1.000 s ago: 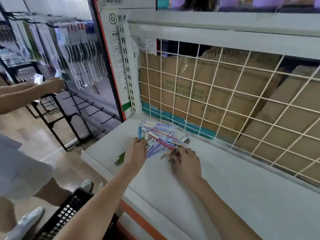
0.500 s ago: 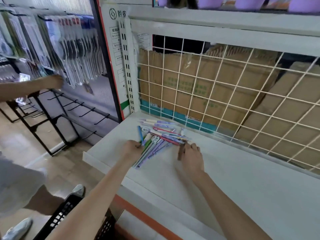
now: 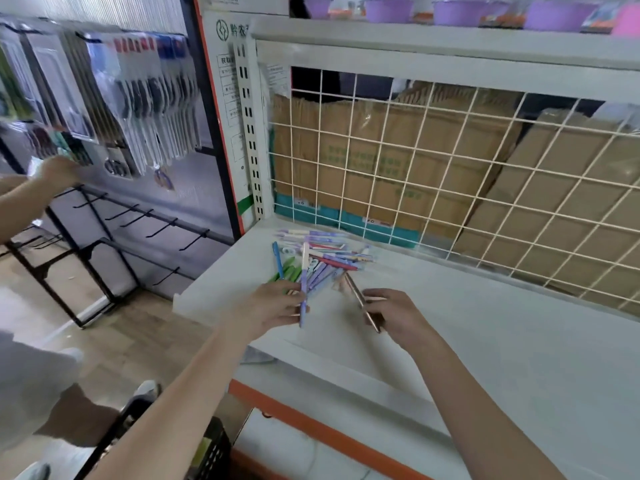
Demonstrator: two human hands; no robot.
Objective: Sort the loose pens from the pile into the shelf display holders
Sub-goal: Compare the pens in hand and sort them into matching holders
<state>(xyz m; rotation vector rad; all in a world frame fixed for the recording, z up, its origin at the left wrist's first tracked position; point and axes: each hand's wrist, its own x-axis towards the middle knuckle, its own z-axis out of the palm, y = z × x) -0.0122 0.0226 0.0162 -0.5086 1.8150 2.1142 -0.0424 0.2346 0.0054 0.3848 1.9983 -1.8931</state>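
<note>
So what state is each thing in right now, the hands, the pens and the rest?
Left hand: grips a purple pen, lifted upright.
Right hand: pinches a brown pen, tilted.
Pen pile: loose, lying flat on the white shelf.
Wire grid: upright behind the pile.

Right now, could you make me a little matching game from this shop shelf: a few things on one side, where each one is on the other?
Things:
1. lilac-and-white pen
2. slim brown pen
3. purple plastic bowls
4. brown cardboard boxes

Places:
A. behind the white wire grid
B. in the left hand
C. on the top shelf
D. in the right hand

Pairs: 1-B, 2-D, 3-C, 4-A
</note>
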